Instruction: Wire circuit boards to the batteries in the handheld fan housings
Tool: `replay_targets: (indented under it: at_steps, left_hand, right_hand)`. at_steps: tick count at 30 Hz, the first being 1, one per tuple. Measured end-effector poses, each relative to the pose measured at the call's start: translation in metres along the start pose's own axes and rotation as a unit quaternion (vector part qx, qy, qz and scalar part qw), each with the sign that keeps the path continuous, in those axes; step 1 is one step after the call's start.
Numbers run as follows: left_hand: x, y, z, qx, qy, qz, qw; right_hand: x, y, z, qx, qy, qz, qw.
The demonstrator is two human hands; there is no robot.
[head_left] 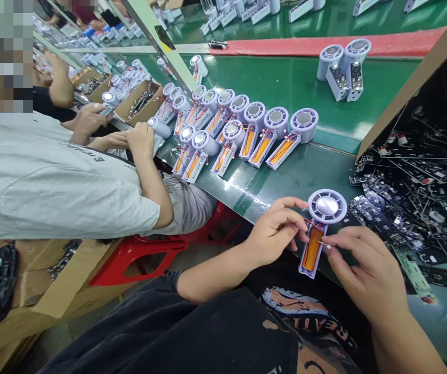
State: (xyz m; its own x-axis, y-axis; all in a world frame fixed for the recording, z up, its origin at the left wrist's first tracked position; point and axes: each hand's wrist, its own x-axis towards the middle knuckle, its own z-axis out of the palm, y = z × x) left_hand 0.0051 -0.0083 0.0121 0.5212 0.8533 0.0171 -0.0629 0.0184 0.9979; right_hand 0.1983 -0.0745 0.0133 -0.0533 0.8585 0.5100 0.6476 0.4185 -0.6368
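Observation:
A lilac handheld fan point(327, 206) with its handle uncovered stands before me at the bench edge, round head up. An orange battery point(312, 249) lies inside the handle, and thin red wires point(313, 224) come out just below the head. My left hand point(273, 234) is closed at the fan's left side, its fingertips by the head and the red wires. On the other side, my right hand point(363, 267) pinches a thin wire point(320, 241) between thumb and forefinger. A small white tip shows at that thumb.
Several similar fans point(275, 120) with exposed batteries stand in rows on the green bench point(254, 189). Loose circuit boards point(410, 208) spill from a carton at right. Two fans point(338, 67) with boards fitted stand farther back. A co-worker point(71, 182) sits at left near a red stool point(141, 254).

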Motion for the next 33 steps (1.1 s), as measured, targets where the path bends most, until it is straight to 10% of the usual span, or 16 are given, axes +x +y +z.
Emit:
replay_targets:
  at_steps: [6, 33]
  left_hand:
    - [-0.007, 0.019, 0.003, 0.217, -0.013, 0.113, 0.970]
    - [-0.004, 0.024, -0.017, 0.229, -0.104, 0.054, 0.966]
  right_hand:
    - [0.006, -0.014, 0.017, 0.061, -0.003, 0.009, 0.998]
    - [0.004, -0.005, 0.028, 0.041, 0.023, -0.006, 0.999]
